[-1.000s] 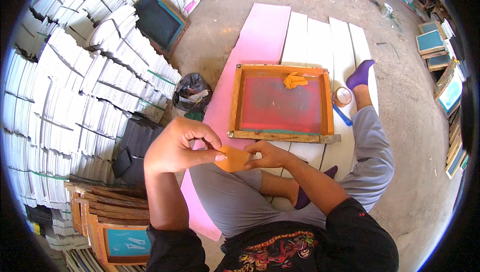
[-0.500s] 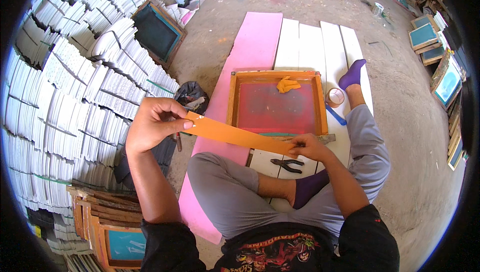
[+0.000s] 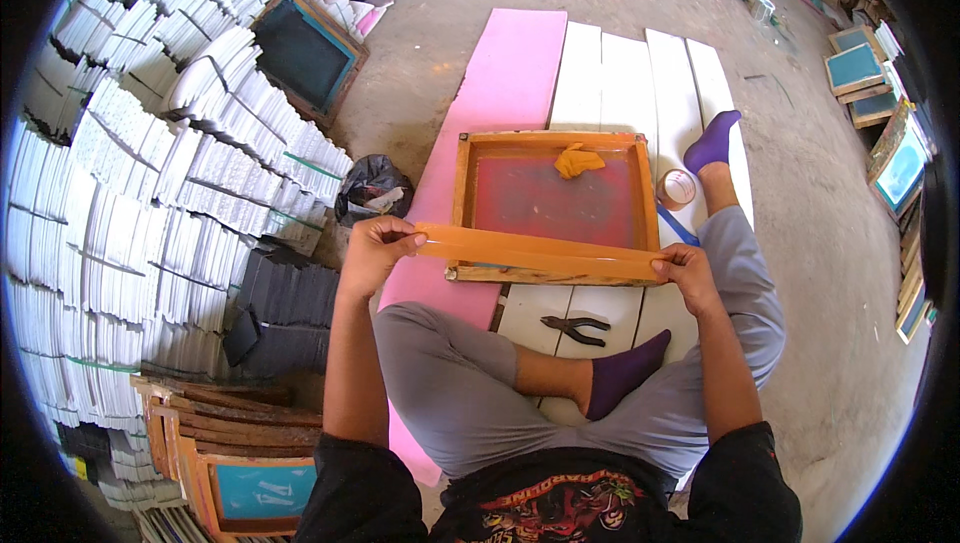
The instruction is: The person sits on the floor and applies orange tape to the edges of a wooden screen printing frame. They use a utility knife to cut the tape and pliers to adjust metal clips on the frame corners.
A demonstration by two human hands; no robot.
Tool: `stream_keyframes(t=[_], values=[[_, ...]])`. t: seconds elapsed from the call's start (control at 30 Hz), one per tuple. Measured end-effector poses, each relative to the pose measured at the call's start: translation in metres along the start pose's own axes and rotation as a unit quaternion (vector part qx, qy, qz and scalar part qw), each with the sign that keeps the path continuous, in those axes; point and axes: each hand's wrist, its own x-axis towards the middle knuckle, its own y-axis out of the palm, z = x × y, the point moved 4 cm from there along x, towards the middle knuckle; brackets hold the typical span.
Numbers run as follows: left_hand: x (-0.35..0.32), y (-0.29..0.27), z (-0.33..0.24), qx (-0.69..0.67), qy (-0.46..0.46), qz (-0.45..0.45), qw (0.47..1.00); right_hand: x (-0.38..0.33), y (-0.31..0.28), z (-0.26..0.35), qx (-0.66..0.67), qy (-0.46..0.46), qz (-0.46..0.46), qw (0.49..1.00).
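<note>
A strip of orange-brown tape (image 3: 545, 249) is stretched level between my two hands, over the near side of a wooden screen-printing frame (image 3: 464, 178) with reddish mesh. My left hand (image 3: 383, 250) pinches its left end between thumb and fingers. At the other end, the fingers of my right hand (image 3: 688, 276) are closed on the tape, by the frame's near right corner. Whether the strip touches the frame's wood, I cannot tell. A crumpled piece of the same orange tape (image 3: 579, 160) lies on the mesh toward the far side.
Black-handled pliers (image 3: 576, 330) lie between the frame and my folded leg. Right of the frame are a tape roll (image 3: 677, 188) and a blue strip-like tool (image 3: 679, 227). White boards (image 3: 625, 73) and a pink board (image 3: 505, 68) lie underneath. Stacked white bundles (image 3: 130, 213) rise at left.
Both hands have moved right, bringing the tape from a slant at the frame's left to level along its near side. The strip now shows narrower, its broad face turned.
</note>
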Motion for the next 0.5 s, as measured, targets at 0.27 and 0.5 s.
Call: stream_keyframes(t=[0.27,0.5], values=[[0.025,0.032,0.084,0.0,-0.082,0.002,0.997,0.015,-0.015,-0.001,-0.077,0.038,-0.064,0.994],[0.045,0.047,0.139,-0.036,-0.126,-0.013,0.991,0.045,-0.024,-0.023,-0.095,0.053,-0.08,0.991]])
